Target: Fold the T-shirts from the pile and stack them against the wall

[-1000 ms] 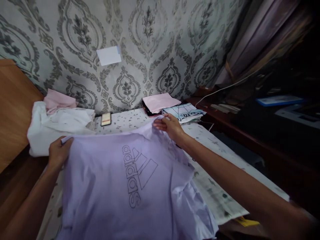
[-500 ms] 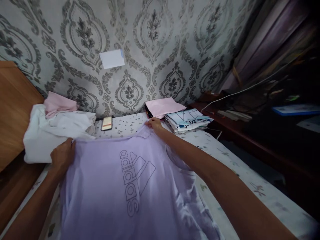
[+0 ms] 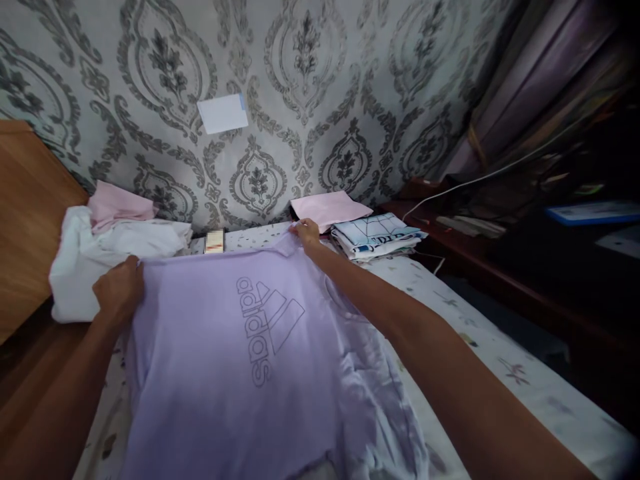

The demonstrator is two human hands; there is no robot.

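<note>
A light purple shirt (image 3: 200, 347) with an outlined adidas print is stretched between my two hands over a patterned bed sheet (image 3: 450, 320). My left hand (image 3: 120, 287) is closed on its far left corner, beside a white cloth heap. Closed on the shirt's far edge near the middle is my right hand (image 3: 306, 232), just in front of a pink folded cloth (image 3: 333, 208). The shirt's right part hangs in loose folds under my right forearm, and its near edge is lifted at the bottom of the view.
White clothes (image 3: 75, 280) and a pink cloth (image 3: 117, 203) lie at the left by a wooden panel (image 3: 35, 220). A folded stack (image 3: 377, 237) sits right of centre. A small box (image 3: 215, 241) stands by the wall. A white cable (image 3: 460, 187) crosses a dark red ledge.
Both hands have risen slightly with the shirt's far edge, my left hand also shifting a little left. The shirt's near edge now shows raised at the bottom, and the print sits higher.
</note>
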